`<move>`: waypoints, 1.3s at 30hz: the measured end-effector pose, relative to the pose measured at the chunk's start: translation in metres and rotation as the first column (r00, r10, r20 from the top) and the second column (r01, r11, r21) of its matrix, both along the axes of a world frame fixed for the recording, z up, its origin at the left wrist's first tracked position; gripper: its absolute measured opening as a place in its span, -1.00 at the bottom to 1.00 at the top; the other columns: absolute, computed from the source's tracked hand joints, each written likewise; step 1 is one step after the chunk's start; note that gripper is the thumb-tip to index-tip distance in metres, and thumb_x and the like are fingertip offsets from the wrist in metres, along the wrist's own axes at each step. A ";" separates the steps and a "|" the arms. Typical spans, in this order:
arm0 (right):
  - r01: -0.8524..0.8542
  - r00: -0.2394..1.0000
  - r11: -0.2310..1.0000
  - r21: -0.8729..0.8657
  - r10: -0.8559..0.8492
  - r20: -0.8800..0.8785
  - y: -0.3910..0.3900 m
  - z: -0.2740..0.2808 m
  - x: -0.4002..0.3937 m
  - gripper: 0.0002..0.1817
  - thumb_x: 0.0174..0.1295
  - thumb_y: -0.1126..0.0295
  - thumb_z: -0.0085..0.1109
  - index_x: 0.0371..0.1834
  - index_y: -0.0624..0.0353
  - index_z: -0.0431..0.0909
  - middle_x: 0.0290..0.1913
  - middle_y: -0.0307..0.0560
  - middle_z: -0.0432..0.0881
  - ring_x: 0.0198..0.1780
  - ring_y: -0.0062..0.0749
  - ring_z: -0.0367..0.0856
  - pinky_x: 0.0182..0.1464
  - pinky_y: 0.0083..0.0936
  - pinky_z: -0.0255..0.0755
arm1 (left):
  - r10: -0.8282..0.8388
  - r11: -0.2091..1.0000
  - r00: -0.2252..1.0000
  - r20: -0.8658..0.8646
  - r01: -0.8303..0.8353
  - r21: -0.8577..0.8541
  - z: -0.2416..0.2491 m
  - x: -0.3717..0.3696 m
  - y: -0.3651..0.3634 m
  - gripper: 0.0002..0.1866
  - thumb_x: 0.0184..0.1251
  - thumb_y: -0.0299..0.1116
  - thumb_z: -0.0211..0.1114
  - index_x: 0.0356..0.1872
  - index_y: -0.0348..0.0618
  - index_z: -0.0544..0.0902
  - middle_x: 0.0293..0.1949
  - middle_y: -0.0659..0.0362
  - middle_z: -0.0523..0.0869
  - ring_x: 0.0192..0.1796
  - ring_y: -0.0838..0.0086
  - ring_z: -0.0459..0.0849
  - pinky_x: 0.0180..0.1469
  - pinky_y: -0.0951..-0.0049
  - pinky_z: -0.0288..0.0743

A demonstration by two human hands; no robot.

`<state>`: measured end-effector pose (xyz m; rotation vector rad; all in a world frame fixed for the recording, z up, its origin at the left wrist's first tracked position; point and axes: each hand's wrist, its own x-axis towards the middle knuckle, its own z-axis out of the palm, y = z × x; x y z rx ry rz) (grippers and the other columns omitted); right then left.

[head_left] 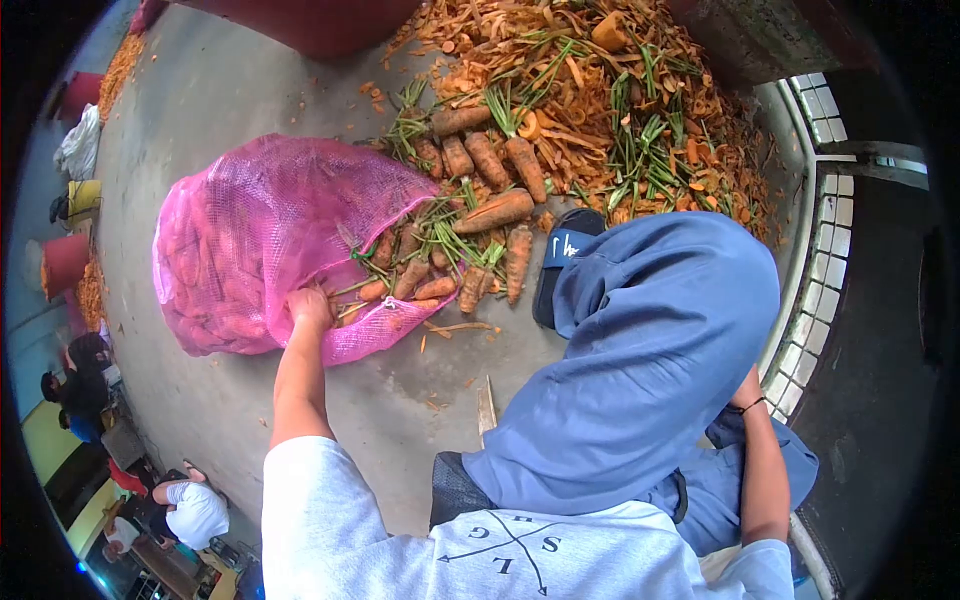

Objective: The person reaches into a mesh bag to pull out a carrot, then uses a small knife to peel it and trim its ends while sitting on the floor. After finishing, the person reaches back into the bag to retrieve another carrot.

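My left hand [310,304] is closed on the mouth of a pink mesh bag [235,215] that lies on its side on the floor. Many carrots show through the netting, and several with green stems, such as one carrot [405,276], lie in its opening. Just beyond the mouth are loose soil-covered carrots [495,212], some with tops attached. My right hand [748,388] is down beside my bent leg in blue trousers. The knee covers most of it, so its fingers are hidden.
A big heap of carrot peelings [570,110] and green tops fills the far right. A red tub [310,25] stands at the far edge. White tiles [820,270] border a dark drop on the right. Other people, one in a white shirt [197,515], are at lower left.
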<state>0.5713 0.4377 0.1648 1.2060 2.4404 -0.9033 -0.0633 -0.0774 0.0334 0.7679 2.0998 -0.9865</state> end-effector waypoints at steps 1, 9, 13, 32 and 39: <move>-0.034 0.999 0.999 0.023 0.033 0.011 0.000 -0.002 0.003 -0.71 0.34 0.26 0.24 -0.04 0.25 0.67 -0.29 0.30 0.73 -0.24 0.20 0.77 -0.18 -0.14 0.60 | -0.020 1.000 0.997 -0.077 0.019 -0.015 -0.001 0.008 -0.001 -0.37 0.48 0.08 0.14 0.46 0.03 0.46 0.38 -0.08 0.57 0.34 0.01 0.59 0.28 -0.09 0.46; -0.041 0.999 0.999 0.030 0.041 0.001 0.000 -0.003 0.008 -0.73 0.30 0.28 0.27 -0.11 0.28 0.68 -0.33 0.28 0.74 -0.28 0.11 0.79 -0.21 -0.15 0.60 | 0.160 0.982 0.969 -0.188 -0.137 0.133 -0.026 0.109 -0.051 -0.07 0.33 -0.16 0.19 0.61 -0.44 0.03 0.43 -0.37 0.33 0.39 -0.36 0.35 0.53 -0.37 -0.08; -0.033 0.996 0.999 0.017 0.031 0.084 0.001 0.002 -0.001 -0.72 0.25 0.29 0.31 -0.14 0.31 0.69 -0.32 0.28 0.75 -0.26 0.12 0.79 -0.19 -0.15 0.61 | 0.098 0.990 0.964 -0.247 -0.070 0.122 -0.043 0.112 -0.064 -0.17 0.26 -0.11 0.24 0.50 -0.40 0.29 0.27 -0.32 0.56 0.39 -0.25 0.41 0.53 -0.28 0.00; 0.071 0.995 0.996 0.061 -0.066 -0.078 0.009 -0.020 0.010 -0.66 0.29 0.20 0.36 -0.11 0.30 0.70 -0.40 0.26 0.68 -0.33 0.05 0.74 -0.24 -0.14 0.54 | 0.283 0.932 0.948 0.147 -0.308 0.191 0.017 0.056 -0.012 -0.29 0.26 0.27 0.22 -0.02 -0.27 0.80 0.13 -0.10 0.77 0.34 0.00 0.57 0.42 -0.22 0.24; 0.100 0.994 0.995 -0.019 -0.099 0.042 0.018 -0.049 0.002 -0.60 0.25 0.14 0.41 -0.08 0.28 0.70 -0.31 0.27 0.71 -0.23 0.11 0.75 -0.15 -0.15 0.56 | 0.493 0.420 0.804 0.332 -0.554 0.719 0.073 0.084 0.024 -0.41 0.23 0.16 0.43 -0.02 -0.21 0.79 -0.21 0.04 0.87 -0.18 0.25 0.83 0.03 0.13 0.59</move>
